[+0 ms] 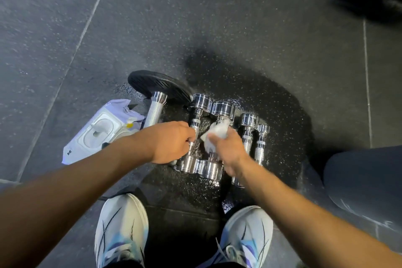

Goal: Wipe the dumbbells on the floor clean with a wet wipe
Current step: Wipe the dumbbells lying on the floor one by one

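Observation:
Several chrome dumbbells lie side by side on the dark rubber floor in front of my feet. My left hand (171, 140) grips the handle of the second dumbbell from the left (196, 115). My right hand (228, 148) holds a crumpled white wet wipe (217, 130) against the handle of the middle dumbbell (223, 109). Two smaller dumbbells (248, 124) (262, 137) lie to the right. A knurled chrome bar (155, 109) lies at the left, its end on a black weight plate (158, 85).
An open pack of wet wipes (97, 130) lies on the floor left of the dumbbells. My two white shoes (121, 230) (245, 237) stand just in front of them, and my knee (365, 183) is at the right. The floor around the dumbbells glistens wet.

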Motion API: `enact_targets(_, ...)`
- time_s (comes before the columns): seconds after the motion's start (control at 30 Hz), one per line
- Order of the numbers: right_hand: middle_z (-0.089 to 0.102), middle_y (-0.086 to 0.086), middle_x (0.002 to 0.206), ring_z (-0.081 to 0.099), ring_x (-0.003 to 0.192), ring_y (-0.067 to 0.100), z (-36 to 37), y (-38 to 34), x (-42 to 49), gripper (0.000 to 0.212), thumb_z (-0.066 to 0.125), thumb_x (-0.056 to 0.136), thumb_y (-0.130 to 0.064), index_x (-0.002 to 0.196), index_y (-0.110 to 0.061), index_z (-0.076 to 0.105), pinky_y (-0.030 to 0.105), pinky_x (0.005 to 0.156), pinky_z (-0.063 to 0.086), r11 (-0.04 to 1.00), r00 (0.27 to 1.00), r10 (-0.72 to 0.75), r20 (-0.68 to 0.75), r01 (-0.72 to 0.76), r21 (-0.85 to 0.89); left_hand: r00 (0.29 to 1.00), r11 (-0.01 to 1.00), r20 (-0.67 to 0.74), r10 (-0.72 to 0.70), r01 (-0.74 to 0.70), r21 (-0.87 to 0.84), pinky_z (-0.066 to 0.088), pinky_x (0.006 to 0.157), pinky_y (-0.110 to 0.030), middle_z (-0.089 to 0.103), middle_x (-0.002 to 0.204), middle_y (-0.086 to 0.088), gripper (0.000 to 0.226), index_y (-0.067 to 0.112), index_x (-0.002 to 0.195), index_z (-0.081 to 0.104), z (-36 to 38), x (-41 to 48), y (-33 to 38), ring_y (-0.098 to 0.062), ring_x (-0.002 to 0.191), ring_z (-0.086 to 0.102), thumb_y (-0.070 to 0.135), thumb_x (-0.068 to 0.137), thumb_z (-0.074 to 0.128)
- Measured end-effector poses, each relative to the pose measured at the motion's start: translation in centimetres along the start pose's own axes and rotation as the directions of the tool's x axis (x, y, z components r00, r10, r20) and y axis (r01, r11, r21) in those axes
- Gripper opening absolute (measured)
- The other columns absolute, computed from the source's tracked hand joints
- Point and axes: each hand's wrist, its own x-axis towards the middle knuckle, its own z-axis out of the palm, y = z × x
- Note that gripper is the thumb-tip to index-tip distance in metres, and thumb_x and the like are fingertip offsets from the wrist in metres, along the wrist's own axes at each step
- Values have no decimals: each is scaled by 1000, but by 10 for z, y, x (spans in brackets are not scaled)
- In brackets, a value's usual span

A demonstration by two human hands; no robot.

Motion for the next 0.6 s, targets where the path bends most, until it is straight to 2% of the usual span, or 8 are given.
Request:
enact_targets(0.1,49,11,149,50,136,34,-4,-20,21,54,54,104,-25,152,-5,37,50,114,42,993,999,42,24,-45,105,1000,1000,0,6,-6,4,45,92,-33,53,122,5,29,24,127,58,0,0,0,-14,102,54,25,103,43)
enact_targets(0.13,47,12,150,52,133,32,-1,-15,19,53,51,106,-26,153,-7,35,46,110,47,994,999,28,26,-31,103,1000,1000,4,6,-6,3,46,93,-34,53,123,5,29,24,128,58,0,0,0,-15,102,54,25,103,43)
enact_targets(0.2,59,12,136,65,102,19,8,-3,3,43,49,107,-26,146,-12,41,26,75,60,1000,999,19,47,-19,12,1000,1000,-3,7,-7,-4,47,94,-37,53,121,5,28,24,126,58,0,1,-1,-15,101,54,25,103,43)
enact_targets(0.27,64,12,127,62,84,13,9,9,-1,37,51,106,-26,139,-10,46,15,57,52,995,992,50,115,-39,-94,1000,1000,-10,11,-11,-4,47,93,-37,51,117,8,28,25,126,58,1,0,-3,-13,99,52,25,102,43)
enact_targets(0.33,64,13,126,66,92,19,4,0,17,36,57,103,-21,135,-7,50,20,63,57,988,989,97,109,-83,-129,1000,1000,-4,6,-6,-11,46,93,-36,51,117,8,28,25,126,58,2,0,-3,-13,99,52,24,102,43)
enact_targets(0.4,62,16,132,66,111,31,-2,-17,33,45,62,99,-20,139,-4,48,37,87,61,992,988,124,89,-122,-28,1000,1000,1,6,-6,-8,47,93,-36,53,121,6,30,25,129,57,2,1,-2,-13,100,52,25,103,42)
enact_targets(0.47,52,19,144,58,126,35,2,-27,38,57,58,101,-24,151,-6,36,49,105,52,993,993,110,54,-111,33,1000,1000,0,3,-3,-3,46,92,-35,53,123,6,31,25,130,57,2,2,-2,-13,100,52,25,103,42)
enact_targets(0.6,64,9,113,62,78,14,13,3,10,37,44,108,-26,139,-6,40,20,57,57,967,994,73,81,-50,-249,1000,1000,-14,18,-18,-1,43,85,-31,53,119,7,27,25,124,59,3,2,-2,-12,96,52,24,102,43)
